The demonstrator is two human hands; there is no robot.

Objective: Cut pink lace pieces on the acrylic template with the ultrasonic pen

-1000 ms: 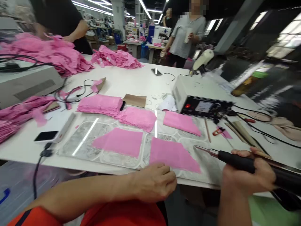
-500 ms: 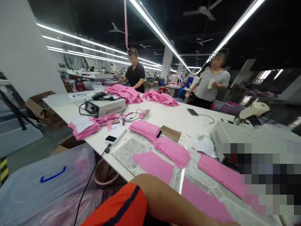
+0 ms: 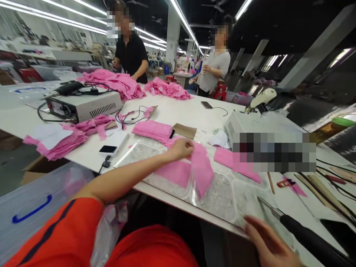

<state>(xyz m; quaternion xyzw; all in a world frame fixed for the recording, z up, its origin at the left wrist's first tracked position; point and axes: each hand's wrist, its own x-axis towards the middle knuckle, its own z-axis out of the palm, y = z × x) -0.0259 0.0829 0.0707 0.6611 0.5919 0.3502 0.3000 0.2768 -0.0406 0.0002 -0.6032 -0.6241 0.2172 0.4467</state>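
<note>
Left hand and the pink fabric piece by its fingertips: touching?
Touching. The head view shows the left hand closed at the upper edge of the pink fabric piece, which slopes down from it with no visible gap.

On my remote feed, a person in a black top (image 3: 132,53) stood behind the white table (image 3: 172,107), a person in a grey top (image 3: 215,66) farther right, red stools (image 3: 220,91) nearby. Phone (image 3: 206,105) lay far side; clear bin (image 3: 65,193), blue handle (image 3: 33,212), sat lower left.

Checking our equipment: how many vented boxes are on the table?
2: one box at far left, another box beyond the right hand, its front pixelated; others may be hidden.
</note>
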